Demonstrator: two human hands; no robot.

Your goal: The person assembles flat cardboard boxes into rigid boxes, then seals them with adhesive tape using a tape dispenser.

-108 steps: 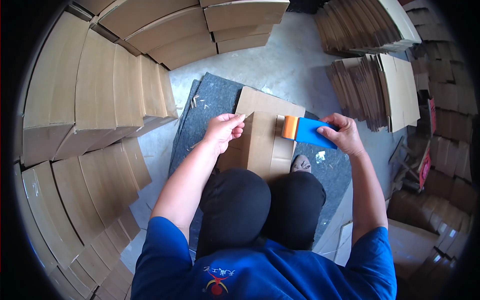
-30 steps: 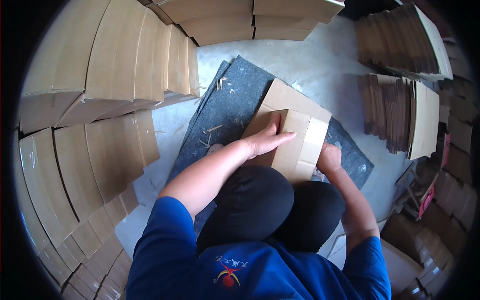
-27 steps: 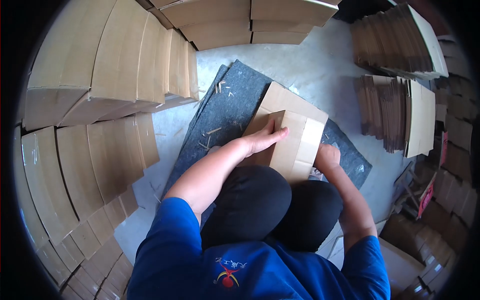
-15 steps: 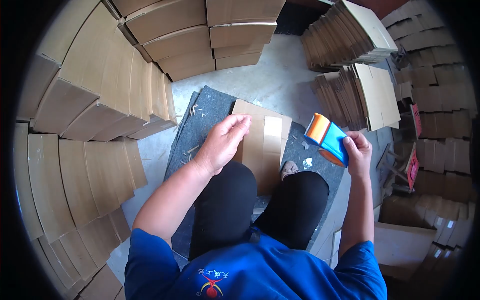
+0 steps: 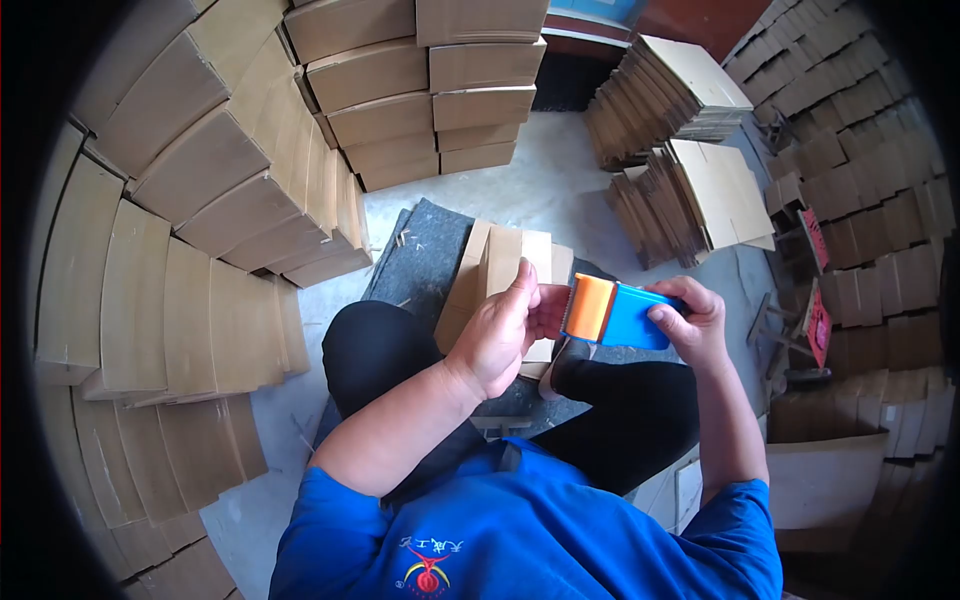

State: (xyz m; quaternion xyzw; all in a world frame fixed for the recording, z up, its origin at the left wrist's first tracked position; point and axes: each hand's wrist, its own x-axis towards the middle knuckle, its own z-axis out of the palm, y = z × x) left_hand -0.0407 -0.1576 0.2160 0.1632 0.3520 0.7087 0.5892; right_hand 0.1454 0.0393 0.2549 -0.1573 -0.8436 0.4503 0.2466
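My right hand (image 5: 695, 320) grips a blue and orange tape dispenser (image 5: 640, 318) by its blue end, thumb on top. The dispenser lies level, its orange end and toothed cutting edge pointing left. Right by that edge is my left hand (image 5: 505, 330), its thumb raised and the other fingers stretched toward the dispenser, partly curled. Beyond both hands a small cardboard box (image 5: 500, 258) stands between my legs, with flaps showing at its sides. My left hand and the dispenser cover part of its near side.
A dark grey mat (image 5: 430, 235) with scraps lies under the box. Stacked cartons (image 5: 380, 75) rise at the left and back. Flat cardboard sheets (image 5: 715, 190) are piled at the back right, near a stool with a red seat (image 5: 817, 325). More cardboard (image 5: 880, 220) lines the right side.
The dispenser has swung level and moved left and down, toward my left hand. My left hand has moved right and down to its toothed end. My knees have spread, and the box has shifted.
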